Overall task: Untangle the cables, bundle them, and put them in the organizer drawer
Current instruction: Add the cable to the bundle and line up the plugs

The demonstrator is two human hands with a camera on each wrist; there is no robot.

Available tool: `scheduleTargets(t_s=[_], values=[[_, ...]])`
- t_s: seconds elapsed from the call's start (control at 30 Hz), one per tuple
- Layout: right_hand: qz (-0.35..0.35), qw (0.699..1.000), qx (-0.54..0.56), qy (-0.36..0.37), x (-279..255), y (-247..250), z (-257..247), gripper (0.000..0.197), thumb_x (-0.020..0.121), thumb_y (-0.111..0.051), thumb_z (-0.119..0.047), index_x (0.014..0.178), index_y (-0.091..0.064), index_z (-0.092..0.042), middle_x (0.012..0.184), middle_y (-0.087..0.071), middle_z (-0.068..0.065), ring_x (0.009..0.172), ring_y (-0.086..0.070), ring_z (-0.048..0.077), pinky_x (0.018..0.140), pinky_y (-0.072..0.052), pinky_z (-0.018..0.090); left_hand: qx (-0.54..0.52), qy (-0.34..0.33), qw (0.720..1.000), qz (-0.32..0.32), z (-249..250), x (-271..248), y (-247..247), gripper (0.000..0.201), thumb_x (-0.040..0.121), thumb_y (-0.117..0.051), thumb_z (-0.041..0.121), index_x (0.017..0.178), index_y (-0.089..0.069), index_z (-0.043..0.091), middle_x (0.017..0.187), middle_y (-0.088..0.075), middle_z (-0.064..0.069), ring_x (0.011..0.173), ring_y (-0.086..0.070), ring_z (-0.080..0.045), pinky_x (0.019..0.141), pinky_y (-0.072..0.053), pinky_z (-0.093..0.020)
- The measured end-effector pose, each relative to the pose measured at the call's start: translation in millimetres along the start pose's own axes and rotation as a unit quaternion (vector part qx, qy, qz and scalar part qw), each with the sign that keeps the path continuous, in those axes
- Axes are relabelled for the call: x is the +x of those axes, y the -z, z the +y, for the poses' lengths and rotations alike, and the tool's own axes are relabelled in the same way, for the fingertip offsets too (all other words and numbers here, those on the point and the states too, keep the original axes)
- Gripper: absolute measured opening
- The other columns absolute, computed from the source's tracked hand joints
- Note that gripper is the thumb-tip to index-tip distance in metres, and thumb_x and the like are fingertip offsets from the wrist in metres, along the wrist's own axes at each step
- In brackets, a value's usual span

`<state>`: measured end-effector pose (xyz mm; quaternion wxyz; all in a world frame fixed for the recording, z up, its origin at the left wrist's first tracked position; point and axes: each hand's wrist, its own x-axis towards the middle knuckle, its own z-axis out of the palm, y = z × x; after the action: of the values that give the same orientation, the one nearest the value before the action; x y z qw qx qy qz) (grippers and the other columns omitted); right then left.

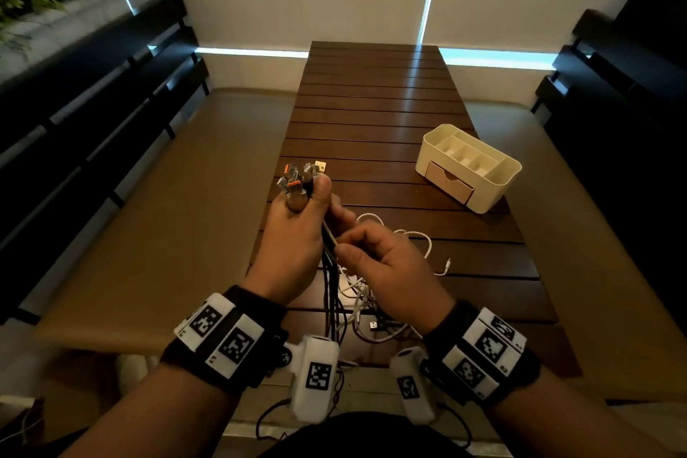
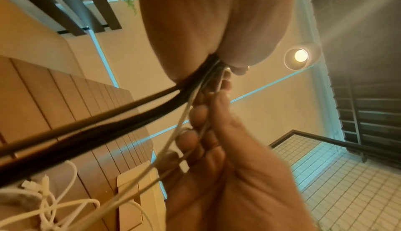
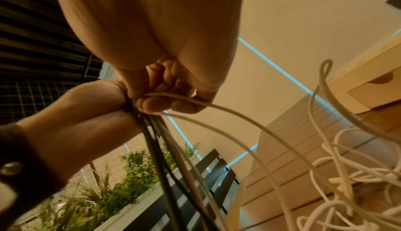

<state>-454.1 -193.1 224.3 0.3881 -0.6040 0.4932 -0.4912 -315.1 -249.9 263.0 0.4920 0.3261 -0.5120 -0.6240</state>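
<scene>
My left hand (image 1: pixel 297 230) grips a bunch of black and white cables, raised above the table, with their USB plugs (image 1: pixel 299 177) sticking up past the thumb. Black cables (image 2: pixel 121 109) and white ones hang down from that fist. My right hand (image 1: pixel 375 253) pinches a single white cable (image 3: pixel 195 100) just below the left fist. The remaining white cables (image 1: pixel 371 294) lie tangled on the slatted wooden table (image 1: pixel 379 115) under my hands. The cream organizer (image 1: pixel 470 167) stands at the right, its small front drawer (image 1: pixel 450 182) closed.
A loose white cable end (image 1: pixel 444 266) and a black USB plug (image 1: pixel 373 325) lie on the table near my right wrist. Benches with dark slatted backs (image 1: pixel 104 104) run along both sides of the table. A planter with greenery (image 3: pixel 121 183) stands to the left.
</scene>
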Motion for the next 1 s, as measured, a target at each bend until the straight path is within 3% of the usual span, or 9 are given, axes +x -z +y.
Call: scheduleTargets(t_s=[0.1,0.17,0.23,0.4,0.57,0.7,0.8,0.9,1.0], values=[[-0.002,1.000,0.026,-0.003,-2.8,3.8,9.1,0.012,0.095,-0.063,-0.014,0.092,-0.068,-0.024,0.100,-0.071,-0.011,0.093,-0.067,0.011,0.075,-0.055,0.030,-0.049,-0.008,0.998,0.025,5.9,-5.0,-3.2,0.034,0.094,-0.050,0.041,0.073,-0.051,0.013,0.060,-0.045,-0.001,0.054,-0.050,-0.017,0.069,-0.056,-0.043],[-0.007,1.000,-0.028,-0.013,-6.1,7.5,17.7,0.009,0.096,-0.062,-0.017,0.098,-0.071,-0.020,0.087,-0.069,-0.001,0.078,-0.064,0.018,0.067,-0.053,0.036,-0.080,-0.009,0.995,0.052,13.9,-7.9,-2.1,0.032,0.094,-0.049,0.041,0.076,-0.048,0.014,0.057,-0.037,0.002,0.047,-0.038,-0.011,0.049,-0.048,-0.027],[-0.014,0.997,-0.065,-0.029,-10.2,13.0,31.5,0.013,0.097,-0.061,-0.018,0.103,-0.072,-0.016,0.088,-0.069,0.003,0.079,-0.064,0.020,0.071,-0.053,0.036,-0.101,0.004,0.993,0.067,20.9,-8.8,3.7,0.031,0.098,-0.047,0.039,0.079,-0.047,0.016,0.057,-0.035,0.004,0.044,-0.031,-0.008,0.042,-0.034,-0.020],[0.009,0.989,-0.086,-0.122,-14.3,32.7,51.8,0.012,0.098,-0.058,-0.024,0.099,-0.069,-0.021,0.094,-0.069,-0.002,0.087,-0.064,0.012,0.077,-0.051,0.031,-0.086,0.012,0.995,0.049,22.9,-12.7,14.0,0.032,0.098,-0.053,0.036,0.073,-0.043,0.018,0.055,-0.030,0.004,0.043,-0.024,-0.009,0.041,-0.023,-0.023],[0.067,0.992,-0.079,-0.077,3.7,44.1,17.2,0.011,0.099,-0.055,-0.024,0.093,-0.065,-0.025,0.096,-0.063,0.003,0.091,-0.061,0.026,0.083,-0.057,0.050,0.095,0.064,0.993,-0.025,1.4,-17.2,11.6,0.031,0.096,-0.063,0.018,0.068,-0.054,0.026,0.054,-0.031,0.006,0.044,-0.025,-0.011,0.044,-0.026,-0.024],[0.049,0.987,-0.142,0.056,17.5,46.4,-21.3,0.008,0.096,-0.061,-0.015,0.095,-0.068,-0.020,0.088,-0.057,-0.007,0.081,-0.055,0.009,0.076,-0.047,0.023,0.167,0.062,0.981,-0.077,3.0,-20.5,-2.0,0.027,0.096,-0.064,0.024,0.071,-0.058,0.021,0.055,-0.035,0.007,0.045,-0.029,-0.009,0.045,-0.029,-0.025],[0.039,0.981,-0.159,0.100,20.1,43.2,-30.2,0.010,0.096,-0.060,-0.012,0.100,-0.067,-0.018,0.090,-0.056,-0.009,0.082,-0.055,0.010,0.074,-0.045,0.018,0.196,0.035,0.974,-0.105,7.2,-22.8,-10.6,0.042,0.097,-0.063,0.019,0.057,-0.061,0.033,0.048,-0.044,0.015,0.042,-0.036,-0.002,0.046,-0.032,-0.018],[0.028,0.990,-0.131,0.042,12.4,38.9,-20.2,0.009,0.099,-0.057,-0.020,0.106,-0.062,-0.022,0.095,-0.061,-0.005,0.086,-0.059,0.011,0.074,-0.052,0.023,0.205,-0.010,0.975,-0.086,12.9,-23.1,-10.0,0.030,0.096,-0.063,0.017,0.070,-0.063,0.030,0.050,-0.052,0.018,0.044,-0.045,0.001,0.048,-0.036,-0.013],[-0.009,0.982,-0.186,-0.035,1.3,34.2,8.8,0.008,0.099,-0.057,-0.025,0.106,-0.058,-0.024,0.096,-0.061,-0.004,0.085,-0.060,0.011,0.073,-0.053,0.025,0.171,-0.031,0.983,-0.062,17.2,-23.4,-3.9,0.016,0.092,-0.066,0.026,0.077,-0.064,0.029,0.053,-0.049,0.014,0.045,-0.040,-0.002,0.047,-0.035,-0.019]])
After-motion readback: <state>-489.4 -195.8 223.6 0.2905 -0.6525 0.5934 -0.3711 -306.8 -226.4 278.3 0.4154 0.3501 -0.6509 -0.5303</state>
